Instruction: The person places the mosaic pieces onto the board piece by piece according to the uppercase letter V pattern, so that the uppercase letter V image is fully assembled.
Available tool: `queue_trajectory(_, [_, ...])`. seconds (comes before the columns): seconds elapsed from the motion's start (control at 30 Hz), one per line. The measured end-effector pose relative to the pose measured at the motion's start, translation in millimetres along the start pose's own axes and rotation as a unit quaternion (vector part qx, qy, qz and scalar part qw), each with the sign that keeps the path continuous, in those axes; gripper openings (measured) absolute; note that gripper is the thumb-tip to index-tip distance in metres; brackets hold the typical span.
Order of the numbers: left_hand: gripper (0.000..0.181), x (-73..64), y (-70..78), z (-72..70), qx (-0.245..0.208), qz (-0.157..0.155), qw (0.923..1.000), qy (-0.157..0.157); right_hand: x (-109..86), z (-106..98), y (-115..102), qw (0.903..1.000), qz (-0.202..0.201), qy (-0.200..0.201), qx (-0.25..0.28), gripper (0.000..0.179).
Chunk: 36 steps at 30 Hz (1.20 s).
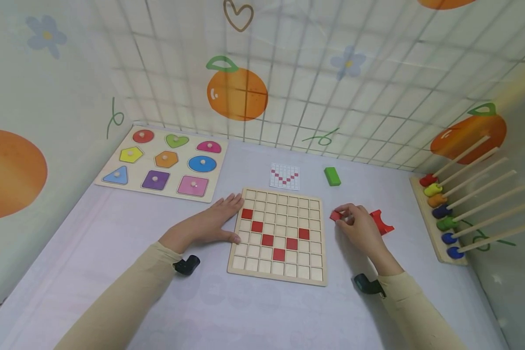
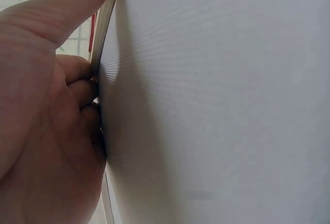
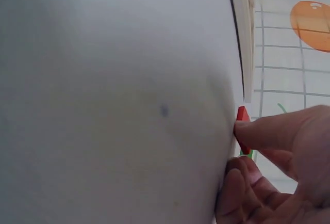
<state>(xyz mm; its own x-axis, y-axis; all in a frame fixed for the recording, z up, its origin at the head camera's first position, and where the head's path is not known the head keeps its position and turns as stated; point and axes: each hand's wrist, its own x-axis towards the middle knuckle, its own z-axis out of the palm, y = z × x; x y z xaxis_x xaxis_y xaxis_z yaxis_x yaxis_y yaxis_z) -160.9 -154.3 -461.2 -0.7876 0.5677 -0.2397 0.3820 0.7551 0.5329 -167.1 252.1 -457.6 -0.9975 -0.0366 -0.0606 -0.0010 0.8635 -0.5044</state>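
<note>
A square wooden grid board [image 1: 253,262] lies on the table, with several red square tiles in its cells forming most of a V. My left hand [image 1: 210,221] rests at the board's left edge, its fingers extended and the thumb touching the rim; the left wrist view shows the hand [image 2: 46,115] against that edge. To the right of the board, my right hand [image 1: 360,226] pinches a red tile [image 1: 335,215] between thumb and fingers. The right wrist view shows this tile [image 3: 242,131] at the thumb tip. Behind the board lies a pattern card [image 1: 284,170] printed with a pink V.
A red arched block [image 1: 381,223] lies behind the right hand, and a green block [image 1: 332,176] sits farther back. A knobbed shape puzzle [image 1: 181,165] occupies the back left. On the right stands a peg rack [image 1: 433,228] with coloured beads and long upright sticks.
</note>
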Motion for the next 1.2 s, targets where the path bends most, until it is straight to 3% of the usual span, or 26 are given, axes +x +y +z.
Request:
queue_trajectory(0.73, [0.110,-0.9,1.8,-0.9,-0.002,-0.007,1.0000,-0.002,-2.6,-0.1,-1.5,1.0000,0.000,0.002,0.007,0.026])
queue_trajectory(1.2, [0.110,-2.3,3.2,-3.2,-0.003,0.010,0.9999,0.003,-3.6,-0.3,-1.2,0.9998,0.003,0.005,0.021,0.030])
